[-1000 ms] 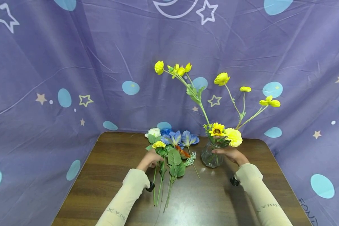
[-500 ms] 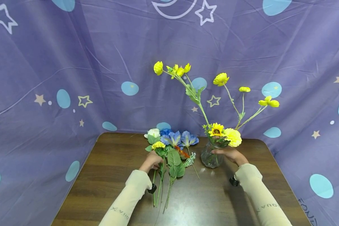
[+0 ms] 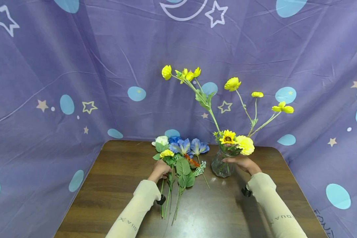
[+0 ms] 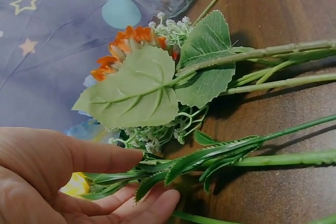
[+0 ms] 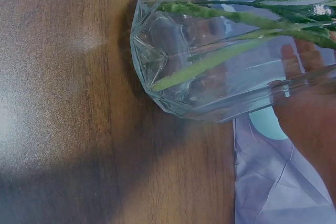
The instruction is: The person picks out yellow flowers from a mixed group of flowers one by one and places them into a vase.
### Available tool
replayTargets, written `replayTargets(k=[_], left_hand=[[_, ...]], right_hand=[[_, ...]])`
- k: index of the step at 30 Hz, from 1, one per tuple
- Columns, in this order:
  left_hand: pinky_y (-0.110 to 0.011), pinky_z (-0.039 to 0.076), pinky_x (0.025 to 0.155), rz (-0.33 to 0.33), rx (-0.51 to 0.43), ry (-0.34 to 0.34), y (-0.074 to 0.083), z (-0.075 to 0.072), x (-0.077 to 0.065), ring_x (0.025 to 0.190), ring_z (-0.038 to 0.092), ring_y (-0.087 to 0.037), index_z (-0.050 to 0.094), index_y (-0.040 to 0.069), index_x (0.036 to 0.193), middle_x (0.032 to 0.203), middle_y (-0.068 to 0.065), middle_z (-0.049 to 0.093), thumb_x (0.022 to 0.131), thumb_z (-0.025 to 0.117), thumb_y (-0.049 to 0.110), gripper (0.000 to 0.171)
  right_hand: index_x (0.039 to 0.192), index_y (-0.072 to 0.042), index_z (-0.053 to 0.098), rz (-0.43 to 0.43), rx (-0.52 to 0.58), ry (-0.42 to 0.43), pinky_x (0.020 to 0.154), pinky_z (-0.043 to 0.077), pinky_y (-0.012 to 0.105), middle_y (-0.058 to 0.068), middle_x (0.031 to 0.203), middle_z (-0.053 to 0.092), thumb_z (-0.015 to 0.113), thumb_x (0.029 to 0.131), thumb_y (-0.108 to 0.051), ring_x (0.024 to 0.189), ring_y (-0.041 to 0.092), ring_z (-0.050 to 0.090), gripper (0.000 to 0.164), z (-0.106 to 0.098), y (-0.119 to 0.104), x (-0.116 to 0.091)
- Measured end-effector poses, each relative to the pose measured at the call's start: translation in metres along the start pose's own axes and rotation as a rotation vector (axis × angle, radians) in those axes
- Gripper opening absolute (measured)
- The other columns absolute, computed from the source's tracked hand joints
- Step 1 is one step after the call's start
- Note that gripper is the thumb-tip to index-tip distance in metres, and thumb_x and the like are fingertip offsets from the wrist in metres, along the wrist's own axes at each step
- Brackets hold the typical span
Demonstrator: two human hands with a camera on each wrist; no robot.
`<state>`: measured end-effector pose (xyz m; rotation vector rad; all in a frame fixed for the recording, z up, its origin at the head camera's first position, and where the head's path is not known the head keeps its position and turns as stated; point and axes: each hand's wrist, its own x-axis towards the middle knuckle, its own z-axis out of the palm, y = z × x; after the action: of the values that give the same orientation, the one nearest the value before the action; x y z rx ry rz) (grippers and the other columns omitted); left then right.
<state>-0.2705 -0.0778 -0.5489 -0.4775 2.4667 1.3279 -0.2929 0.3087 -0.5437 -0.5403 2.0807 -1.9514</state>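
My left hand [image 3: 160,170] is at a yellow flower [image 3: 167,153] lying on the table. In the left wrist view the thumb [image 4: 107,158] lies above its leafy green stem [image 4: 173,169] and the other fingers curl beneath; the bloom is mostly hidden behind the hand. My right hand [image 3: 244,163] grips the side of a clear faceted glass vase [image 3: 221,167]. Several yellow blooms stand in the vase, among them a sunflower [image 3: 227,137] and a full yellow flower [image 3: 245,144]. Stem ends [image 5: 194,72] show through the glass in the right wrist view.
Beside my left hand lie a white flower [image 3: 161,140], blue flowers [image 3: 180,146], an orange flower [image 4: 126,48] with broad leaves [image 3: 183,166], and a white-tipped sprig [image 3: 200,169]. The brown wooden table [image 3: 107,195] backs onto a purple patterned curtain [image 3: 122,43].
My left hand has shifted slightly right, its fingers drawing in around the yellow flower's stem. My right hand and the vase stay in place.
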Motion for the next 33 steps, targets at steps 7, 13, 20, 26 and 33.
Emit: replayTargets(k=[7,13,20,26,33], left_hand=[[-0.04,0.062,0.061,0.034,-0.026,-0.006,-0.004,0.0,0.001,0.048,0.044,-0.013,0.03,0.02,0.057,0.055,0.003,0.031,0.081,0.075,-0.004,0.056],[-0.036,0.061,0.058,0.033,-0.055,-0.016,-0.003,-0.001,0.0,0.043,0.03,-0.008,0.029,0.021,0.056,0.053,0.007,0.022,0.082,0.073,-0.005,0.057],[-0.026,0.056,0.049,0.036,-0.104,0.001,0.0,-0.004,-0.006,0.052,0.049,-0.013,0.037,0.017,0.062,0.06,0.0,0.041,0.081,0.071,-0.006,0.046],[-0.024,0.055,0.049,0.071,-0.186,0.02,0.008,-0.009,-0.017,0.058,0.058,-0.015,0.049,0.008,0.086,0.077,-0.006,0.053,0.088,0.07,0.0,0.022],[-0.028,0.059,0.055,0.128,-0.205,0.027,0.022,-0.019,-0.027,0.059,0.059,-0.013,0.054,0.0,0.1,0.084,-0.01,0.057,0.091,0.07,0.003,0.019]], right_hand=[[0.139,-0.012,0.049,0.031,-0.009,0.004,0.101,0.041,0.017,-0.021,0.128,0.06,0.071,0.087,0.008,0.12,-0.003,0.054,0.06,0.0,0.001,0.0],[0.138,-0.017,0.05,0.036,-0.012,-0.002,0.102,0.041,0.018,-0.018,0.132,0.058,0.07,0.089,0.007,0.122,-0.003,0.053,0.058,0.0,0.001,0.0],[0.135,-0.017,0.052,0.018,0.005,-0.002,0.101,0.043,0.017,-0.015,0.131,0.061,0.07,0.088,0.009,0.12,-0.002,0.055,0.057,0.001,0.0,0.0],[0.143,-0.01,0.047,0.051,-0.02,-0.003,0.103,0.039,0.019,-0.016,0.136,0.057,0.071,0.089,0.006,0.123,-0.004,0.052,0.062,0.0,0.0,0.0],[0.146,-0.005,0.043,0.079,-0.021,0.0,0.103,0.038,0.018,-0.018,0.133,0.057,0.072,0.089,0.004,0.121,-0.004,0.053,0.065,-0.002,0.0,0.0]])
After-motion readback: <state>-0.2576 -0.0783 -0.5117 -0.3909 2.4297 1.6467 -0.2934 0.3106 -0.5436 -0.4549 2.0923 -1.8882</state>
